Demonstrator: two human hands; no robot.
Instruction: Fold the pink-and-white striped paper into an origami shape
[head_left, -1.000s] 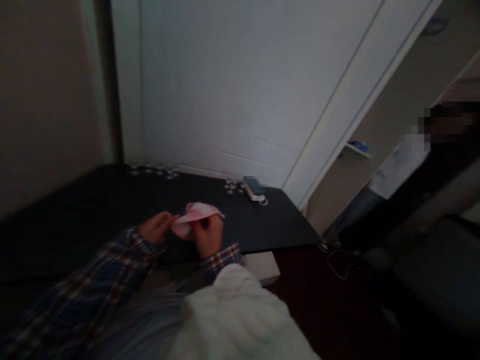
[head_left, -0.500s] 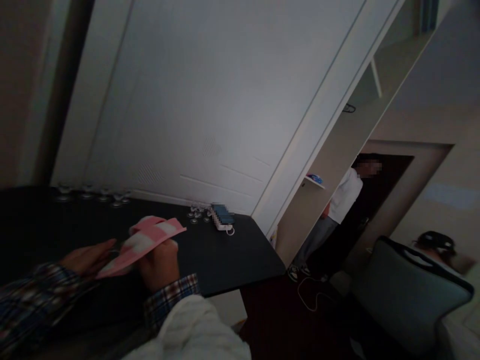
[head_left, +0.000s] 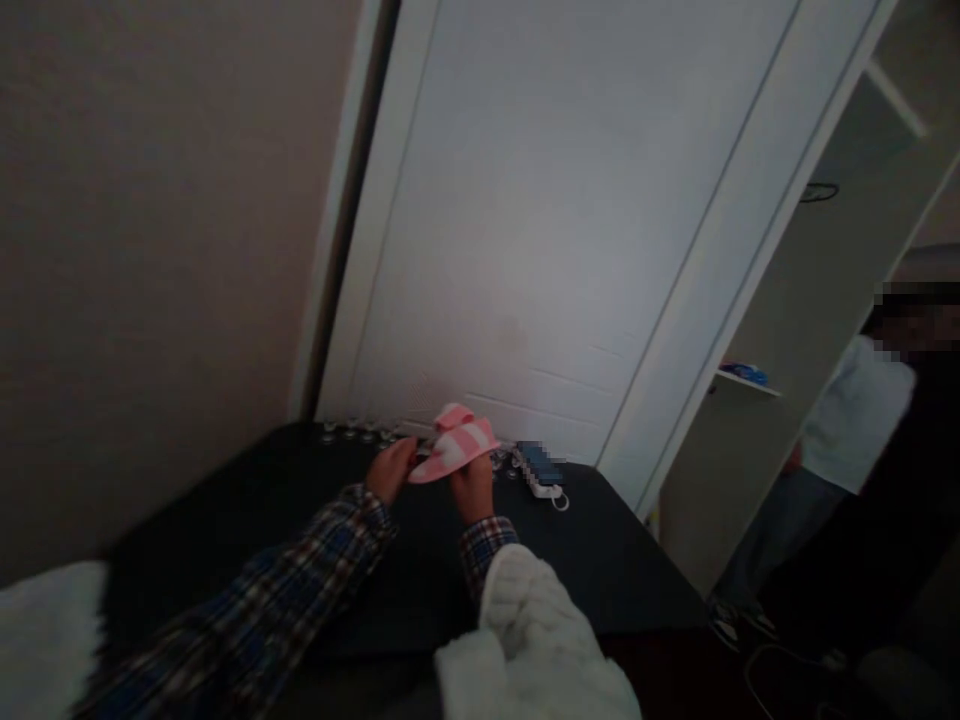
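Observation:
A pink-and-white checked cloth (head_left: 461, 450) hangs over my right hand (head_left: 474, 490), whose fingers are closed on it from underneath. My left hand (head_left: 391, 470) is at the cloth's left end, fingers bent inward; what they grip is too dark and small to make out. Both hands are above the black tabletop (head_left: 570, 560). Beyond them, small clear glass-like pieces (head_left: 351, 432) stand along the back of the table, with more of them partly hidden behind the cloth.
A phone (head_left: 540, 463) lies on a white object with a loop at the back right of the table. White panel doors (head_left: 525, 250) rise behind it, with a wall (head_left: 165, 250) on the left. Right of the table are open shelves (head_left: 750, 380) and a standing person (head_left: 855, 420).
My view has swung left, so the table and hands appear further right and the chair has left the picture. The cloth stays in my right hand, my left hand beside it.

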